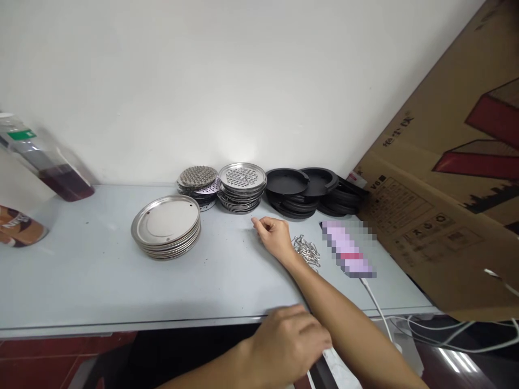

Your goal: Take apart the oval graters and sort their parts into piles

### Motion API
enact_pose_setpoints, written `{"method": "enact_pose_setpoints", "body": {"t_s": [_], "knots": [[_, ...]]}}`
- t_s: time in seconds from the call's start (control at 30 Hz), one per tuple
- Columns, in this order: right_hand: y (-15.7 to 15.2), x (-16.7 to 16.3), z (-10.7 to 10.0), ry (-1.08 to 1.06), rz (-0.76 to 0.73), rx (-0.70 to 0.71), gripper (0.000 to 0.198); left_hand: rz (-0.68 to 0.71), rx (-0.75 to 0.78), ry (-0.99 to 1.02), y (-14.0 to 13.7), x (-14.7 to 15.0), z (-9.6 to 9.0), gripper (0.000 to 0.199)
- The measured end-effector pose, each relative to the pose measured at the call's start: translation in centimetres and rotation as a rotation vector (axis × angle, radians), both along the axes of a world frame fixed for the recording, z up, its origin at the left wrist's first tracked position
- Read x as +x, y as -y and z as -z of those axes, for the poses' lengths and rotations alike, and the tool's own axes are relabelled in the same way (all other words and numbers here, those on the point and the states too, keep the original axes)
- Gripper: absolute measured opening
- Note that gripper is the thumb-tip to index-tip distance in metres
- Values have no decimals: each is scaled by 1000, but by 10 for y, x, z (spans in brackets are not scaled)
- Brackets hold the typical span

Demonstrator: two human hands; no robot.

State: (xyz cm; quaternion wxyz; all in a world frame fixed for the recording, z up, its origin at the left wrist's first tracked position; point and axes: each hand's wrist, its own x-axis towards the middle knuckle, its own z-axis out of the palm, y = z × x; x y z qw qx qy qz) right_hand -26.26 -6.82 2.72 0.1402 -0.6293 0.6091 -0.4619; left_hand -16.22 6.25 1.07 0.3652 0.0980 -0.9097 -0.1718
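My right hand [275,236] rests over the middle of the table with its fingers curled in. Whatever those fingers may hold is hidden. Beside its wrist lies a pile of small bent wire clips [307,251]. Behind it stand stacked round grater discs [243,178] and black round holders [287,183]. My left hand [290,340] is at the table's front edge, next to my right forearm. Its fingers are bent closed, and their contents cannot be seen. A stack of round metal plates [166,221] sits to the left.
More grater discs [198,178] stand by the wall. At the right are a blurred phone [344,246] with a white cable [377,302] and a large cardboard box [425,232]. A bottle of dark liquid [65,181] and a brown container [20,227] are at the left.
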Motion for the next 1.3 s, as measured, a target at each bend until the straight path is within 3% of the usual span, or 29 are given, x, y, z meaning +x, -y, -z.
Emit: {"method": "enact_pose_setpoints", "body": {"t_s": [0.07, 0.13, 0.27, 0.4, 0.5, 0.67, 0.77, 0.8, 0.87, 0.93, 1.0, 1.1, 1.13, 1.3], "knots": [[1, 3, 3, 5, -15, 2, 49, -12, 81, -23, 5, 7, -8, 11], [3, 6, 6, 5, -44, 6, 49, 31, -2, 36, 4, 6, -8, 10], [6, 8, 12, 16, -66, 19, 50, 61, -291, 154, -8, -18, 16, 23], [8, 1, 12, 38, -53, 37, 47, 41, -317, 153, -14, -39, 35, 21], [10, -3, 10, 47, -33, 49, 46, 38, -302, 174, -15, -41, 35, 20], [8, -8, 4, 53, -11, 30, 46, -39, -190, 25, -8, -11, 4, 26], [2, -9, -1, 52, -24, -3, 45, -149, -187, -156, 28, 39, -31, 21], [0, -8, -2, 51, -24, -12, 46, -252, -182, -219, 48, 62, -44, 16], [-1, -6, -6, 76, -23, -5, 47, -629, -170, -338, 95, 112, -71, 15], [0, -1, -12, 90, -40, 36, 47, -891, -62, -378, 144, 163, -94, 18], [5, 6, -19, 68, -109, 95, 42, -997, 150, -421, 184, 205, -107, 21], [12, 15, -24, 16, -218, 148, 30, -877, 658, -376, 216, 243, -105, 44], [14, 16, -24, 2, -210, 141, 29, -832, 749, -356, 220, 249, -100, 51], [12, 9, -12, -32, -53, 51, 34, -744, 904, -281, 218, 259, -75, 53]]}}
